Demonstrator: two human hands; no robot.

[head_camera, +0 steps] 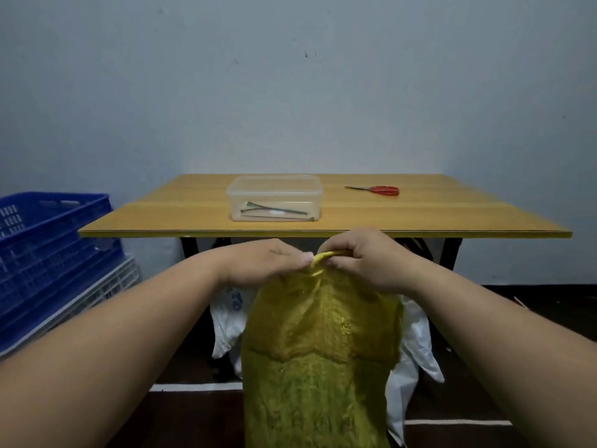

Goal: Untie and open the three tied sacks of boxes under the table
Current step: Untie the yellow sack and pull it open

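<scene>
A yellow-green woven sack (319, 350) stands upright on the floor in front of the table, close to me. Its neck is bunched at the top by a yellow tie (324, 255). My left hand (268, 263) pinches the tie's left end with curled fingers. My right hand (368, 258) grips the gathered neck and the tie from the right. Behind the sack, under the table, white sacks (416, 344) show on both sides, with one (229, 315) at the left bearing blue print. Their ties are hidden.
The wooden table (193, 205) carries a clear plastic box (274, 197) and red-handled scissors (376, 189). Blue crates (48, 250) stack at the left on a white crate (106, 291). Black table legs (189, 248) stand either side. White lines (193, 387) cross the dark floor.
</scene>
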